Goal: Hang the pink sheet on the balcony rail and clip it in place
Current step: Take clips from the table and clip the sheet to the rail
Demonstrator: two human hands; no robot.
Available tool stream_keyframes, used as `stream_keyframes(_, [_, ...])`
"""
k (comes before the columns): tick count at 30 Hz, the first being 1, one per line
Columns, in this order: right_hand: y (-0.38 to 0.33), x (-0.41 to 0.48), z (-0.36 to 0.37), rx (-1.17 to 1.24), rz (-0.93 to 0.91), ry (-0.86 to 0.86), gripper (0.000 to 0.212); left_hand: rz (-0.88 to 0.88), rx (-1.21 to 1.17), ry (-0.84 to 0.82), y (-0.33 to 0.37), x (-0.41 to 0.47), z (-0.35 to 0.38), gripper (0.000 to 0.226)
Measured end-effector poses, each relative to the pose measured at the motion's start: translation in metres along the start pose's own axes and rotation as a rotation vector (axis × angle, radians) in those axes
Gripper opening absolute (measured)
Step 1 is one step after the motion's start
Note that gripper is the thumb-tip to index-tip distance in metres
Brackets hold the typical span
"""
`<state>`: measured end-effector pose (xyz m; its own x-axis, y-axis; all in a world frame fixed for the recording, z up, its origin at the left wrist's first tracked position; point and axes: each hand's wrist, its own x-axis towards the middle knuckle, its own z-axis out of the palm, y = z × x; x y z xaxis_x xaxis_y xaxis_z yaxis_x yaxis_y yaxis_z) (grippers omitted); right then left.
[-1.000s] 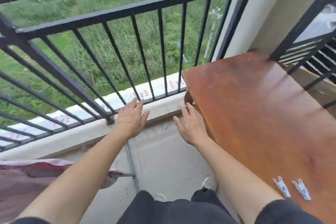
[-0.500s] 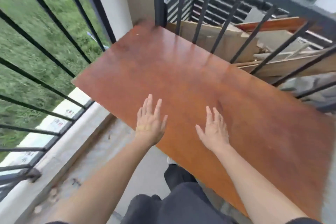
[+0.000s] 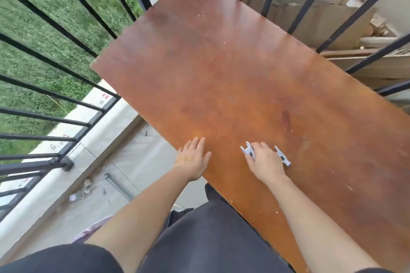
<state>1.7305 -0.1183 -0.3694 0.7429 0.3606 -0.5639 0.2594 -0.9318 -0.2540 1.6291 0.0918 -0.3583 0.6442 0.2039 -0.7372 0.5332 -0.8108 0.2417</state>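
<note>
Two white clips lie on the brown table (image 3: 221, 73) near its front edge. My right hand (image 3: 265, 163) is down on them with bent fingers. One white clip (image 3: 248, 150) sticks out by the thumb and the other clip (image 3: 282, 156) on the little-finger side. My left hand (image 3: 193, 158) hovers flat at the table's front edge, fingers straight, holding nothing. A small patch of the pink sheet (image 3: 89, 231) shows on the floor beside my left arm; the rest is hidden. The black balcony rail (image 3: 44, 115) runs along the left.
More black bars (image 3: 310, 0) stand behind the table, with cardboard and wooden boards (image 3: 321, 15) piled beyond them. A grey pipe (image 3: 117, 186) and small litter lie on the concrete floor by the low kerb (image 3: 93, 139).
The view has swung from the rail to the table. Both hands moved toward its near edge, and my right hand came down onto the two clips.
</note>
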Motion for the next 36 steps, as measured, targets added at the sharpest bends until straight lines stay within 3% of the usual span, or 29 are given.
stream_keyframes(7, [-0.119, 0.039, -0.032, 0.079, -0.239, -0.011, 0.031, -0.258, -0.260, 0.374, -0.059, -0.065, -0.051, 0.056])
stream_keyframes(14, [-0.293, -0.020, 0.009, -0.100, -0.804, -0.033, 0.036, -0.608, -0.348, 0.702, -0.167, -0.211, -0.017, 0.045])
stream_keyframes(18, [-0.374, -0.112, 0.064, -0.223, -1.128, -0.094, 0.034, -0.756, -0.294, 0.716, -0.219, -0.314, 0.050, 0.084])
stream_keyframes(21, [-0.417, -0.204, 0.114, -0.367, -1.330, -0.171, 0.024, -0.993, -0.363, 0.783, -0.248, -0.396, 0.111, 0.061])
stream_keyframes(27, [-0.484, -0.395, 0.215, -0.383, -1.659, -0.287, 0.028, -1.369, -0.476, 0.958, -0.320, -0.569, 0.238, 0.065])
stream_keyframes(31, [-0.521, -0.508, 0.265, -0.331, -1.767, -0.391, 0.035, -1.622, -0.608, 1.186, -0.353, -0.666, 0.307, 0.055])
stream_keyframes(36, [-0.561, -0.624, 0.319, -0.205, -1.840, -0.539, 0.017, -1.799, -0.621, 1.265, -0.376, -0.751, 0.372, 0.057])
